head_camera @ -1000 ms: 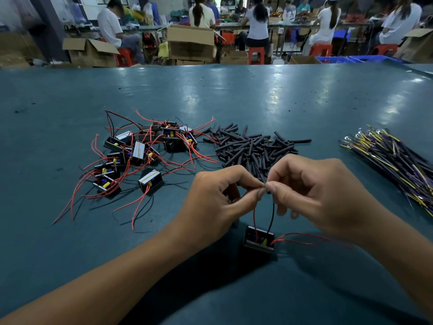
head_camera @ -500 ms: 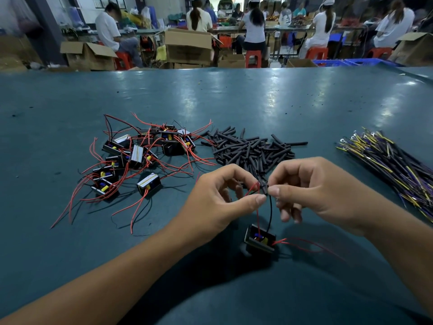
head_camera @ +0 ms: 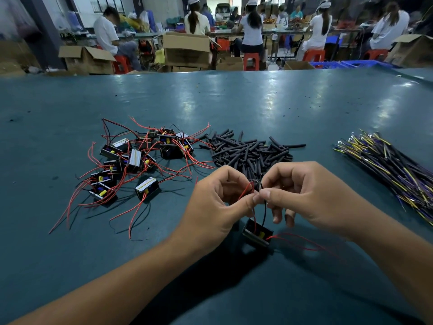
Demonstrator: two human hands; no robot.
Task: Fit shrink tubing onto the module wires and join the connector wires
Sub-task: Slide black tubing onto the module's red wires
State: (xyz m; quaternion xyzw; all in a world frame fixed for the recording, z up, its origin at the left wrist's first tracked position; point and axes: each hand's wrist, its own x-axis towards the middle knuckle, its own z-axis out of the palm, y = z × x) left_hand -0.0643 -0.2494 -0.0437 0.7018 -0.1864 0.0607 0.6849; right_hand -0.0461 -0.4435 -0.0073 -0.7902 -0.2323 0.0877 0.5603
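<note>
Both hands meet above the desk (head_camera: 234,102). I see left hand (head_camera: 218,205) fingers pinching the red wire (head_camera: 246,192), right hand (head_camera: 311,195) fingers pinching the black wire (head_camera: 264,213). Module (head_camera: 256,232) hangs just below; tubing (head_camera: 248,153) pile lies beyond.

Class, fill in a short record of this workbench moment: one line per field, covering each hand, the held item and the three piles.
left hand: pinches red wire
right hand: pinches black wire
module: hangs below hands by its wires
module pile: left on table
tubing pile: centre
connector wires: right
</note>
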